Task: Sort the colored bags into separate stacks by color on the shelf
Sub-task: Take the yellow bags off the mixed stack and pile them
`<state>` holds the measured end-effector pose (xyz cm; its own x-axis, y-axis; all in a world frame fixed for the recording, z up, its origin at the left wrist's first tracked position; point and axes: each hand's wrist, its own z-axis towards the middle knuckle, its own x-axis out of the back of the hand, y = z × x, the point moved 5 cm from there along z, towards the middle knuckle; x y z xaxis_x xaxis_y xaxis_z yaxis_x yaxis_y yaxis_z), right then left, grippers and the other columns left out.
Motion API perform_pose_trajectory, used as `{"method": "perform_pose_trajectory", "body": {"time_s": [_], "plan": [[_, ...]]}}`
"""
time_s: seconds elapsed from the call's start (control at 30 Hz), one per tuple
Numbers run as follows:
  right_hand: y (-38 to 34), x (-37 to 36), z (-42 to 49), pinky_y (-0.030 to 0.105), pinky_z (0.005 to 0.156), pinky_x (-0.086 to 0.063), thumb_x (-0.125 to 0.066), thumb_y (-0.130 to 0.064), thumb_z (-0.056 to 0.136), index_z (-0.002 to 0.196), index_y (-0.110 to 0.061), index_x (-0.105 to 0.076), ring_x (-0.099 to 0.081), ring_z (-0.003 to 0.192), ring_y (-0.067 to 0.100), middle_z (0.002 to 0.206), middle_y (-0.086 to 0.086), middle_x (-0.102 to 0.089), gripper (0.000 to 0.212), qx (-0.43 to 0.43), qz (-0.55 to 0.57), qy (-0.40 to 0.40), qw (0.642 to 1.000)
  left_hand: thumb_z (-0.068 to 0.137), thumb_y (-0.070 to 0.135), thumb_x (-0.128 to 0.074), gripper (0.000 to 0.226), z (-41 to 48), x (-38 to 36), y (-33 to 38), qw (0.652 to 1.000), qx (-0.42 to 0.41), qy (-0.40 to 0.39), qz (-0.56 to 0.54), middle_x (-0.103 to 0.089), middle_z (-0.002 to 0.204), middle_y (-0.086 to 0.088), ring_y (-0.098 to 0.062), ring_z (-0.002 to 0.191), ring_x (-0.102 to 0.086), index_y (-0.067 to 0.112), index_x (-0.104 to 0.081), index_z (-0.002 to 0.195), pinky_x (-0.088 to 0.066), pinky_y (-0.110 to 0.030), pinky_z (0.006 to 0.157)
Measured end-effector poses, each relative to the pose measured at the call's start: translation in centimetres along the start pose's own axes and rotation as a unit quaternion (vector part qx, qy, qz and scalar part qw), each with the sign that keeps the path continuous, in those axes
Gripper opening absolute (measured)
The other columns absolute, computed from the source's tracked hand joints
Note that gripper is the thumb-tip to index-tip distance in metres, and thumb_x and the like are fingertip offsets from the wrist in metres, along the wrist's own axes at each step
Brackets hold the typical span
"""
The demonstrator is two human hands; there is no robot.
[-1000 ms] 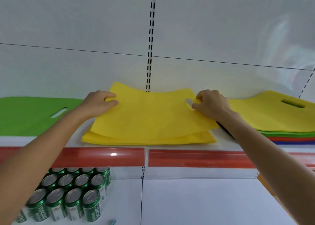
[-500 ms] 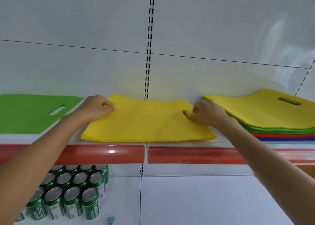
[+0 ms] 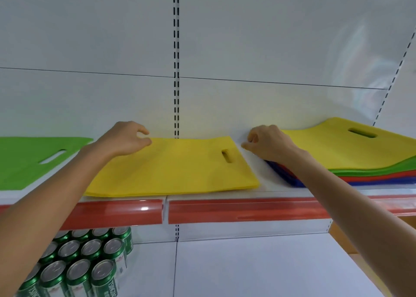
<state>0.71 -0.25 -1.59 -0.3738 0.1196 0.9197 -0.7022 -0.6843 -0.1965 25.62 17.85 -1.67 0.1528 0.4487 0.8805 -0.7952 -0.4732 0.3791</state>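
Yellow bags (one stack) lie between left hand and right hand, both slack, empty.

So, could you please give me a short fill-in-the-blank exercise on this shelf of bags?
The top bag of the mixed pile of flat fabric bags on the right is ____. The flat green fabric bag lies to the ____ of the middle stack of yellow fabric bags. The lower white shelf holds green metal ____.
Missing: yellow; left; cans.

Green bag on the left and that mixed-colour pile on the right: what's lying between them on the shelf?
A flat stack of yellow bags lies between them; the head view shows it.
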Motion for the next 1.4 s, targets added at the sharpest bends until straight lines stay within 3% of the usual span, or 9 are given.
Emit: {"method": "perform_pose_trajectory", "body": {"time_s": [0.23, 0.53, 0.7, 0.87, 0.93, 1.03, 1.17, 1.27, 1.4], "plan": [[8.7, 5.8, 0.5, 0.034, 0.083, -0.049, -0.057, -0.030, 0.089, 0.105, -0.019, -0.066, -0.060, 0.097, 0.022, 0.105, 0.000, -0.067, 0.022, 0.020, -0.016, 0.066, 0.997, 0.091, 0.029, -0.055, 0.040, 1.1, -3.4, 14.0, 0.990, -0.124, -0.006, -0.061, -0.054, 0.133, -0.005, -0.019, 0.121, -0.050, 0.013, -0.055, 0.128, -0.035, -0.024, 0.092], [24.0, 9.4, 1.7, 0.031, 0.082, -0.043, -0.061, -0.027, 0.086, 0.113, -0.014, -0.063, -0.055, 0.106, 0.027, 0.118, 0.008, -0.059, 0.029, -0.050, -0.085, 0.035, 0.994, 0.092, 0.038, -0.051, 0.052, 4.1, -12.3, 26.9, 0.987, -0.133, -0.073, -0.058, -0.042, 0.143, -0.006, -0.021, 0.131, -0.040, 0.013, -0.044, 0.137, -0.033, -0.028, 0.101], [27.6, 9.4, 2.8, 0.032, 0.084, -0.043, -0.058, -0.026, 0.089, 0.121, -0.009, -0.057, -0.052, 0.112, 0.028, 0.124, 0.010, -0.055, 0.036, -0.053, -0.113, 0.009, 0.992, 0.093, 0.053, -0.039, 0.063, 5.5, -16.4, 28.9, 0.983, -0.076, -0.155, 0.071, -0.023, 0.153, -0.008, -0.028, 0.139, -0.025, 0.022, -0.027, 0.146, -0.025, -0.037, 0.112], [30.3, 9.0, 3.9, 0.037, 0.081, -0.050, -0.060, -0.021, 0.086, 0.114, 0.001, -0.057, -0.056, 0.102, 0.032, 0.114, 0.016, -0.057, 0.035, -0.068, -0.101, -0.017, 0.992, 0.096, 0.050, -0.032, 0.061, 5.5, -17.6, 30.5, 0.977, -0.051, -0.190, 0.084, -0.016, 0.155, -0.008, -0.026, 0.142, -0.018, 0.021, -0.021, 0.148, -0.020, -0.033, 0.112], [30.7, 9.1, 4.1, 0.032, 0.065, -0.048, -0.063, -0.022, 0.086, 0.091, 0.000, -0.058, -0.056, 0.086, 0.029, 0.098, 0.015, -0.057, 0.024, -0.069, -0.099, -0.017, 0.993, 0.096, 0.050, -0.033, 0.061, 5.5, -17.5, 30.6, 0.977, -0.046, -0.190, 0.086, -0.016, 0.155, -0.007, -0.025, 0.142, -0.019, 0.021, -0.021, 0.148, -0.021, -0.032, 0.112], [31.3, 9.0, 4.5, 0.024, 0.047, -0.030, -0.065, -0.025, 0.085, 0.064, -0.010, -0.039, -0.041, 0.058, 0.018, 0.071, 0.005, -0.044, 0.037, -0.076, -0.092, -0.025, 0.993, 0.097, 0.047, -0.031, 0.060, 5.4, -17.7, 30.6, 0.976, -0.043, -0.191, 0.092, -0.016, 0.155, -0.007, -0.025, 0.142, -0.019, 0.018, -0.019, 0.148, -0.020, -0.031, 0.111], [31.7, 9.1, 4.6, 0.023, 0.046, -0.027, -0.065, -0.022, 0.085, 0.062, -0.010, -0.036, -0.039, 0.056, 0.018, 0.067, 0.004, -0.039, 0.039, -0.077, -0.095, -0.018, 0.992, 0.099, 0.046, -0.026, 0.058, 5.1, -18.1, 31.1, 0.977, -0.050, -0.176, 0.112, -0.015, 0.155, -0.013, -0.028, 0.141, -0.019, 0.018, -0.018, 0.149, -0.022, -0.034, 0.113], [31.4, 9.2, 4.4, 0.023, 0.049, -0.030, -0.064, -0.022, 0.086, 0.066, -0.009, -0.040, -0.046, 0.068, 0.025, 0.070, 0.004, -0.039, 0.034, -0.078, -0.111, -0.012, 0.991, 0.098, 0.049, -0.026, 0.059, 5.1, -18.1, 30.8, 0.978, -0.043, -0.159, 0.132, -0.017, 0.154, -0.012, -0.029, 0.140, -0.020, 0.019, -0.021, 0.148, -0.023, -0.041, 0.113], [30.7, 9.4, 4.1, 0.027, 0.061, -0.034, -0.061, -0.025, 0.088, 0.093, -0.009, -0.055, -0.053, 0.082, 0.027, 0.091, 0.008, -0.056, 0.018, -0.060, -0.161, 0.015, 0.985, 0.095, 0.043, -0.041, 0.056, 4.6, -17.3, 31.3, 0.990, -0.065, -0.088, 0.085, -0.032, 0.149, -0.009, -0.028, 0.135, -0.032, 0.014, -0.034, 0.143, -0.030, -0.038, 0.109]]}}
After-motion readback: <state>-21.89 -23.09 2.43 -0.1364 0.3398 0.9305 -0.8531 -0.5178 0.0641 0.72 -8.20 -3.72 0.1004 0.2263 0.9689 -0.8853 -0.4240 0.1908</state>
